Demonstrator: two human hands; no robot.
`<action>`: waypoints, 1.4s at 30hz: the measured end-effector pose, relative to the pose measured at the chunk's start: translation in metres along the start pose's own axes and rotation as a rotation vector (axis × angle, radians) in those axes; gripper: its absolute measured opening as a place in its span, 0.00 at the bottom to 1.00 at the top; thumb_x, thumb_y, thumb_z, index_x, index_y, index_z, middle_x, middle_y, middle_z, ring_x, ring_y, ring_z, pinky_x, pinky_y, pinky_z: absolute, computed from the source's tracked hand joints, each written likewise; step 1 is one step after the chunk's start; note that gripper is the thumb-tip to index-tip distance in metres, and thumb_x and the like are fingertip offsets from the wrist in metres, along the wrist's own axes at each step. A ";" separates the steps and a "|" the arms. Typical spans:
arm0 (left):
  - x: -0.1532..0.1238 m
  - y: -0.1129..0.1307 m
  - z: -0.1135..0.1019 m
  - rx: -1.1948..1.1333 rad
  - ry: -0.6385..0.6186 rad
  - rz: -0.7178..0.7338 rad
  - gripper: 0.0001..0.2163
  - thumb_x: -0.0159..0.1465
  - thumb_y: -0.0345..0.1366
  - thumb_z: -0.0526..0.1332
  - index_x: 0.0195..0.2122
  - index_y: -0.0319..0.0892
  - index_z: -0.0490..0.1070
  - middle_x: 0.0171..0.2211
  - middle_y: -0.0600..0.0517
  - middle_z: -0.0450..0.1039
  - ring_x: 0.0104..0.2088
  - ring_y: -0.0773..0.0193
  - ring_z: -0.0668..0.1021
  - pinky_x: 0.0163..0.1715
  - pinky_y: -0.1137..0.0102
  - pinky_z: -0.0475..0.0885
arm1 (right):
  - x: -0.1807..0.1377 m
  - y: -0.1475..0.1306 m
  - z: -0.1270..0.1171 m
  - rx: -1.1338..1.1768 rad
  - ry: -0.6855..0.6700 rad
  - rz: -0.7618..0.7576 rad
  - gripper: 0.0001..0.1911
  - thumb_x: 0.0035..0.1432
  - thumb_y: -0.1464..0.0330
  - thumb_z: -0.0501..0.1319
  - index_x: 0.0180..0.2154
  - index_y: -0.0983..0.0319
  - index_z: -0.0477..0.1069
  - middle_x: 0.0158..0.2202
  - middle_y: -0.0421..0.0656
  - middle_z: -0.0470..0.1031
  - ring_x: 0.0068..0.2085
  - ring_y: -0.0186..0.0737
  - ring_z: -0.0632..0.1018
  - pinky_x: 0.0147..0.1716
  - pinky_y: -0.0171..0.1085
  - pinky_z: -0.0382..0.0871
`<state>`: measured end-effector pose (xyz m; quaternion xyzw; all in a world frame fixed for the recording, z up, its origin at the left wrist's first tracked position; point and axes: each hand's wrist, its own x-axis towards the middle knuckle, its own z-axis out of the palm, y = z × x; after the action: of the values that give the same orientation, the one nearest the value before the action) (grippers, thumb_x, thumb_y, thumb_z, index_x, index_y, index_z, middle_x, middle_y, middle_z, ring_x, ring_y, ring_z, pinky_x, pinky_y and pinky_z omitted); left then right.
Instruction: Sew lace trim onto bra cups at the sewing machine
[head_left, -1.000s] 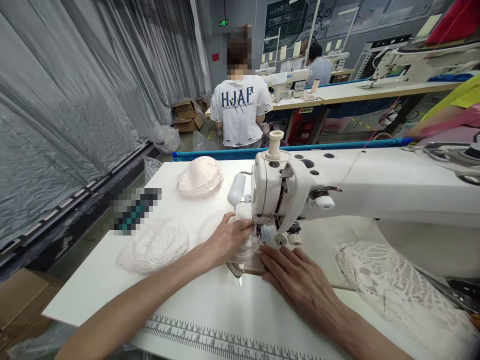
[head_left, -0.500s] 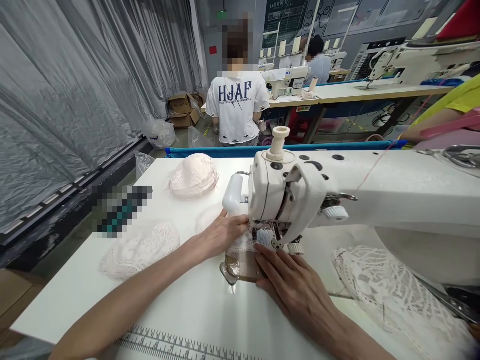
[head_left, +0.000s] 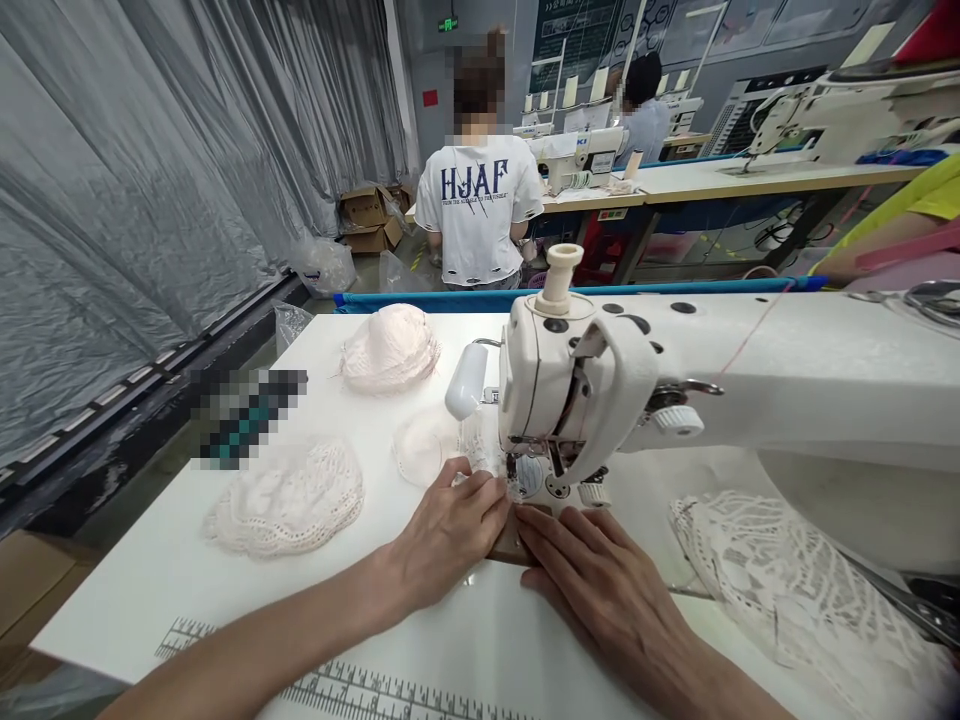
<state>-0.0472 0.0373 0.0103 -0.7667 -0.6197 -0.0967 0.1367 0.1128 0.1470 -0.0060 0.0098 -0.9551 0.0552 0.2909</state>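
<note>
White lace fabric [head_left: 480, 440] lies under the head of the sewing machine [head_left: 577, 385], left of the needle area. My left hand [head_left: 454, 525] is closed with fingertips together on the lace's near edge, just in front of the presser foot; part of the lace is hidden beneath it. My right hand [head_left: 592, 570] lies flat on the machine bed, fingers stretched out, fingertips beside the needle area and close to the left fingertips. A pale round cup piece [head_left: 424, 445] rests on the table behind my left hand.
A pink-white moulded cup [head_left: 394, 345] and a lace cup [head_left: 289, 500] lie on the table's left. More lace [head_left: 795, 570] sits at right beside dark scissors [head_left: 907, 600]. A printed ruler [head_left: 382, 695] runs along the near edge. A person in a white shirt [head_left: 480, 205] is ahead.
My left hand has moved back toward me from beside the machine head to the front of the presser foot. The right hand stays almost in place.
</note>
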 end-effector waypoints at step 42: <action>-0.059 -0.047 -0.041 -0.152 -0.130 -0.245 0.05 0.59 0.30 0.61 0.37 0.41 0.69 0.43 0.50 0.74 0.45 0.60 0.73 0.52 0.54 0.53 | 0.008 -0.011 0.000 -0.163 0.059 -0.082 0.20 0.65 0.59 0.48 0.47 0.66 0.67 0.46 0.52 0.73 0.43 0.47 0.72 0.40 0.43 0.61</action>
<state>-0.1053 -0.0218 0.0348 -0.6982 -0.7070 -0.1098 0.0250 0.1068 0.1361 -0.0010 0.0234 -0.9462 -0.0345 0.3208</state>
